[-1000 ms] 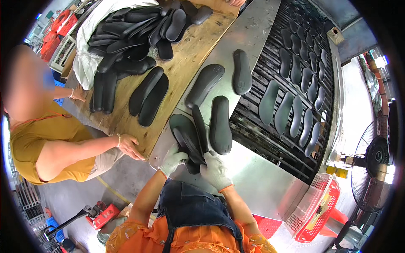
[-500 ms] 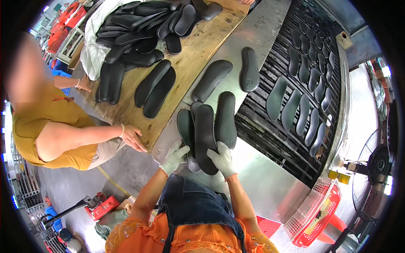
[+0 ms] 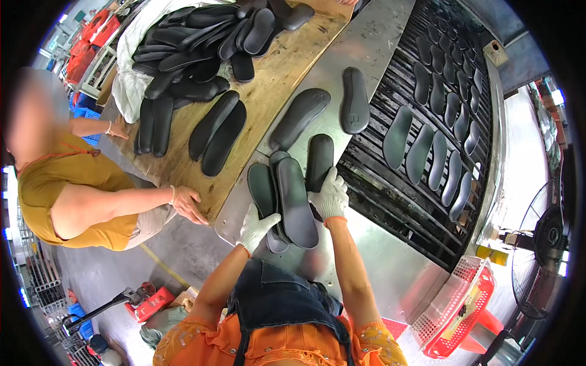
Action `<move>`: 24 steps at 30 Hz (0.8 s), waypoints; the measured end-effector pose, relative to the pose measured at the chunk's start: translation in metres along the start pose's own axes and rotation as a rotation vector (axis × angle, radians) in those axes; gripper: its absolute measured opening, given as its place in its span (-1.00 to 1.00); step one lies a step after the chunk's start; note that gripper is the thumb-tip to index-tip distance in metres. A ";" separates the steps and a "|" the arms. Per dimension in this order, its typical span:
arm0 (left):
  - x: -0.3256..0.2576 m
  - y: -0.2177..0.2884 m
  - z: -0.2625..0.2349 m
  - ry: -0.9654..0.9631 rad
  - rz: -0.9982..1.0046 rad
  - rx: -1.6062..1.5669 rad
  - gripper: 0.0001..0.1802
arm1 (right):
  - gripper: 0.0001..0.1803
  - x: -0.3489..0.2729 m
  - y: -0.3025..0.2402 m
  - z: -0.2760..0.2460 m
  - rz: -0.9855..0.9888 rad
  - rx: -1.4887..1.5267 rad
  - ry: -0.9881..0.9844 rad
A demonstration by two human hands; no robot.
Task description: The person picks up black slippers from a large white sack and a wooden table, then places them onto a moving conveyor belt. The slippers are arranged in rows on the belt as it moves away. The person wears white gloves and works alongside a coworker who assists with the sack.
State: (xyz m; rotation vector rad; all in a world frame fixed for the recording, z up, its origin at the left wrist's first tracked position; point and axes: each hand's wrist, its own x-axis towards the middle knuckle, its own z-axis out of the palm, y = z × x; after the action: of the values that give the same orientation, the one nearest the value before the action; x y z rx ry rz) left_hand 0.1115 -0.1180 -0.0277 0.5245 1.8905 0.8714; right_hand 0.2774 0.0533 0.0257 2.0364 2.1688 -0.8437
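Note:
Both my hands wear white knit gloves. My left hand [image 3: 257, 228] grips the lower part of a bunch of dark insoles, its thumb across the front; the foremost black insole [image 3: 298, 204] leans toward me, and a greenish-black one [image 3: 262, 188] shows at the left of the bunch. My right hand [image 3: 331, 194] is closed on the lower end of another dark insole [image 3: 320, 160], just right of the bunch. Some of its fingers are hidden. Beyond lie two single insoles, one [image 3: 299, 119] on the metal table and one [image 3: 354, 100] near the conveyor.
A slatted conveyor [image 3: 372, 201] carrying rows of insoles runs along the right of the metal table [image 3: 366, 250]. At left, a co-worker's hand [image 3: 189, 206] rests at the edge of a wooden board [image 3: 268, 85] bearing a heap of insoles [image 3: 189, 46]. A fan [image 3: 546, 238] and crates [image 3: 452, 305] stand right.
My right hand has shifted from the foremost insole's edge to the insole on the right and closed on it. My left hand stays on the bunch.

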 end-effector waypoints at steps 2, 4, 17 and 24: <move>-0.001 0.003 0.002 -0.005 0.027 -0.011 -0.22 | 0.03 0.013 0.007 0.006 0.037 0.035 -0.029; -0.008 0.018 0.002 -0.008 0.005 -0.008 -0.24 | 0.03 0.020 0.010 0.002 0.072 0.095 -0.063; -0.007 0.011 -0.004 -0.037 0.144 -0.076 -0.37 | -0.58 0.182 0.037 -0.090 0.071 1.001 0.097; -0.004 0.013 0.000 -0.026 0.048 -0.042 -0.38 | -0.50 0.264 0.046 -0.067 0.036 0.849 0.177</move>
State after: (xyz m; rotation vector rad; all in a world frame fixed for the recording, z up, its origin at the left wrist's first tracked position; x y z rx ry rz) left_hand 0.1132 -0.1123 -0.0153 0.5548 1.8388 0.9291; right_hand 0.3073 0.3211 -0.0375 2.5365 2.0309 -1.8894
